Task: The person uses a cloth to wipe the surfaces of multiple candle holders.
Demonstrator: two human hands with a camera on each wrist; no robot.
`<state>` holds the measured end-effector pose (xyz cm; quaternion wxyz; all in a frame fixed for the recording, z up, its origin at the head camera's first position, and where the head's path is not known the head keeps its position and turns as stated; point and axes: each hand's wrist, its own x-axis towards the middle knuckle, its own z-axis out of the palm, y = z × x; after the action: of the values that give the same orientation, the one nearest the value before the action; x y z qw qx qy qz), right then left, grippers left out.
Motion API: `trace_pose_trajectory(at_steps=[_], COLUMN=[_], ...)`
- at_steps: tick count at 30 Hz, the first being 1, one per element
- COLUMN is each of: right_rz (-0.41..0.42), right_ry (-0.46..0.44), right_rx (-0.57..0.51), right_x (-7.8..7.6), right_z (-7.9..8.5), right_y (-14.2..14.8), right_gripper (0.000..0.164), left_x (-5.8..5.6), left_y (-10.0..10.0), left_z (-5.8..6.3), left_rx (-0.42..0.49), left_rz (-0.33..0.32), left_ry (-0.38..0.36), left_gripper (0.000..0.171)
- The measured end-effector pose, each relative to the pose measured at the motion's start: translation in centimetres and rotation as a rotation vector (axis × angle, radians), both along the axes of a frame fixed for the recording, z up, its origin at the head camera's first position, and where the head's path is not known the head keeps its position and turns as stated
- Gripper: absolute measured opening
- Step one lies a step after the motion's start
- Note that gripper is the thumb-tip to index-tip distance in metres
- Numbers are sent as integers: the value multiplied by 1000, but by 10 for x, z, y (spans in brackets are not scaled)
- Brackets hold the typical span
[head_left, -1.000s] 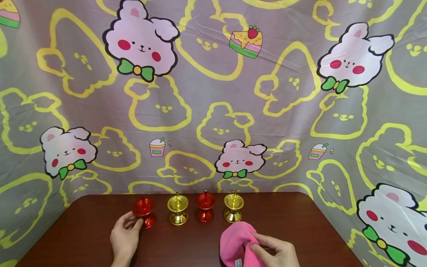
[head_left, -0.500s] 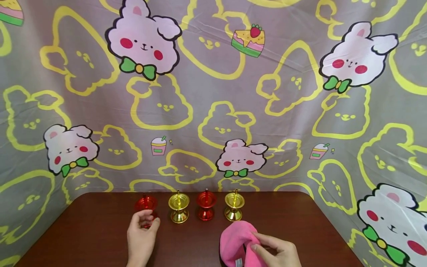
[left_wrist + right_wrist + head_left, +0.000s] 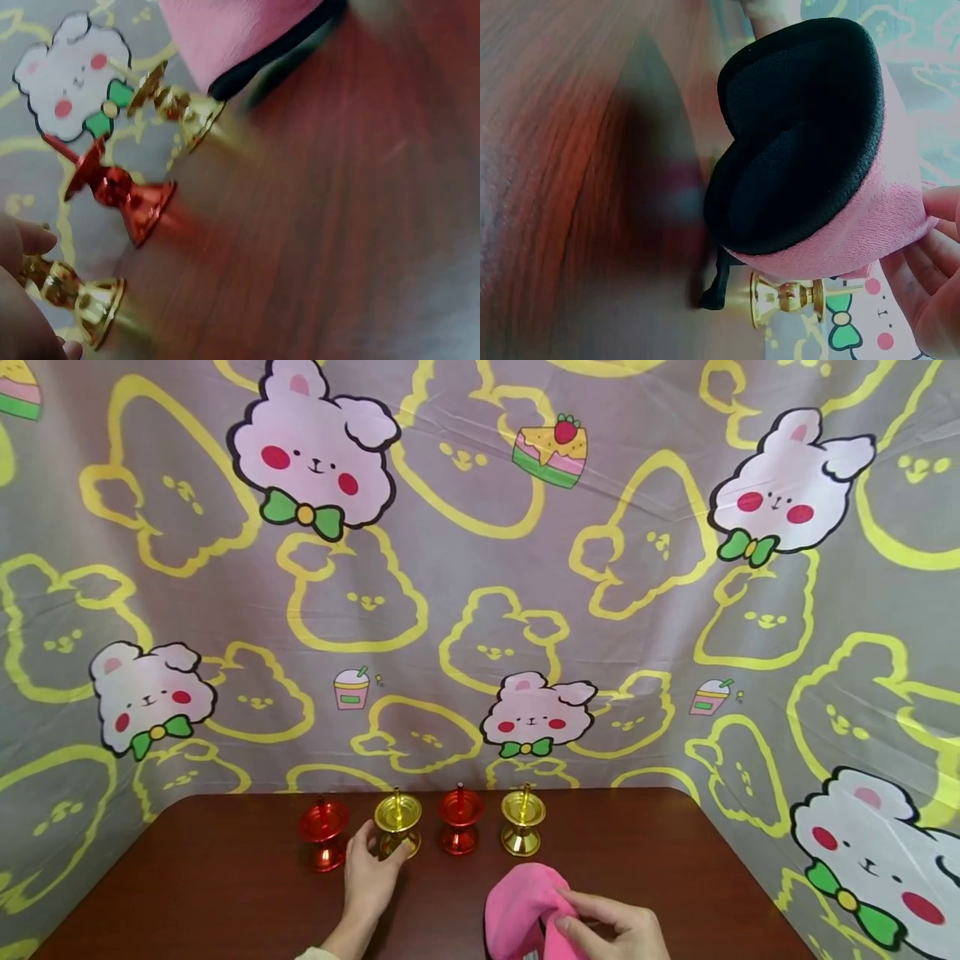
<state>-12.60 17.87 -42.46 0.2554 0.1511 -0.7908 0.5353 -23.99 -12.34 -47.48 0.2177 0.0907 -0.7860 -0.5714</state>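
Note:
My left hand [image 3: 369, 872] reaches to the left-hand gold candle holder [image 3: 397, 814], its thumb across the lower part and its fingers round the left side. The left wrist view has that holder [image 3: 94, 307] between the digits, its cup hidden by them. Left of it stands a shiny red candle holder [image 3: 325, 831], and to its right are a second red one [image 3: 460, 814] and a second gold one [image 3: 522, 818]. With thumb and fingers my right hand [image 3: 618, 931] pinches a pink fuzzy fabric piece [image 3: 521, 902]. Its black lining [image 3: 802, 135] and a short black strap [image 3: 718, 285] show in the right wrist view.
The holders stand upright in a row near the back of the dark brown table [image 3: 225, 893]. Behind and beside the table hangs a grey cloth [image 3: 480, 552] printed with rabbits and yellow outlines.
My left hand has let go of the left red candle holder and moved right to the gold one beside it. The right hand keeps its pinch on the pink fabric piece, nearly still.

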Motion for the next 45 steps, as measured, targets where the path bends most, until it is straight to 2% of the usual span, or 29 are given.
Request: trace_pose_trajectory(at_steps=[4, 9, 17, 23, 28, 34, 38, 42, 45], right_rz=[57, 89, 62, 77, 57, 57, 63, 66, 79], right_ry=[3, 16, -29, -30, -45, -60, -92, -117, -121], right_rx=[-12, 1, 14, 23, 15, 3, -19, -42, -68], right_x=[1, 1, 1, 1, 3, 3, 3, 2, -1], right_z=[-2, -3, 0, 0, 0, -1, 0, 1, 2], right_y=[1, 3, 4, 5, 4, 3, 1, -1, -2], right_gripper=[25, 25, 25, 24, 23, 23, 21, 20, 20], left_x=[-14, -24, -31, -32, -30, -19, -2, 20, 37], left_y=[-4, -8, -5, -4, -4, -5, -5, -4, 0], left_z=[-9, -13, -12, -14, -14, -7, 2, 13, 22], left_rx=[-14, -46, -68, -60, -73, -138, -150, -99, 2], left_rz=[53, 92, 69, 59, 47, 0, -66, -158, -265], left_ry=[-11, -22, 15, 68, 79, 89, 77, 37, -14], left_gripper=[71, 61, 53, 36, 30, 25, 27, 33, 36])
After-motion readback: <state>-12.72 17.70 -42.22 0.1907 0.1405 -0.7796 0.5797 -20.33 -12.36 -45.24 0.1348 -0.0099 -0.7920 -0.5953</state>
